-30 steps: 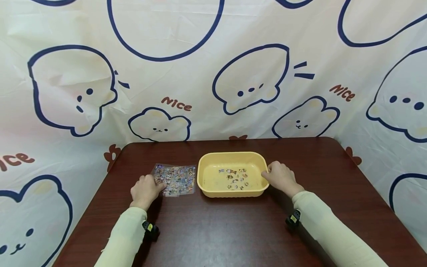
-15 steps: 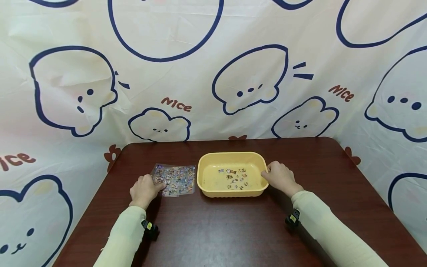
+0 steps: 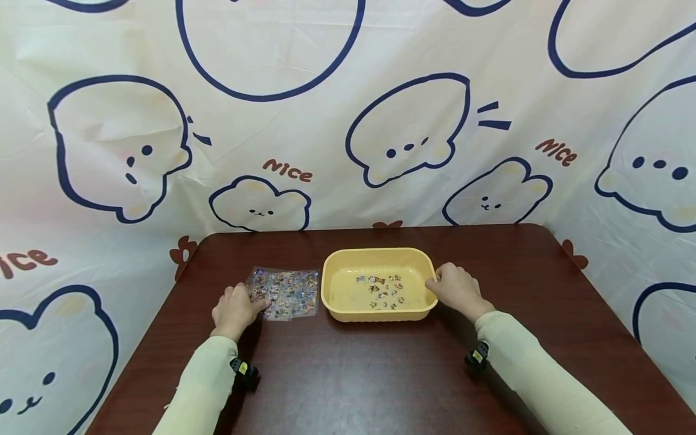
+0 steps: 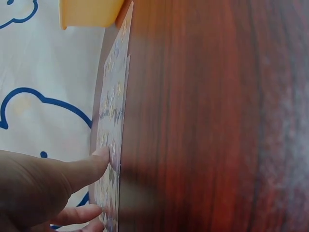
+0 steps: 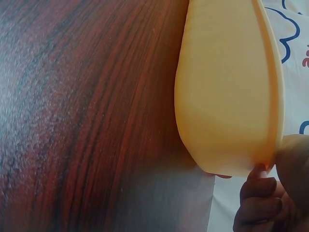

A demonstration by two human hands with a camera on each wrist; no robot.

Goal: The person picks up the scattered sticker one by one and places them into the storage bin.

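My left hand (image 3: 235, 311) rests at the left edge of some clear sticker sheets (image 3: 290, 293), covered with small colourful pictures and lying flat on the table. In the left wrist view the thumb (image 4: 89, 169) lies straight against the top sheet, fingertips touching it lower down. My right hand (image 3: 459, 289) grips the right end of a yellow plastic basin (image 3: 348, 315), thumb over the rim. The right wrist view shows curled fingers (image 5: 260, 208) against the basin's outer wall. Several small colourful cut-out pieces (image 3: 383, 294) are scattered on the basin's floor.
The dark reddish-brown wooden table (image 3: 348, 374) has rounded far corners. A pale cloth (image 3: 326, 133) with blue cartoon outlines hangs behind it and at both sides. The basin stands just right of the sheets, with a narrow gap between them.
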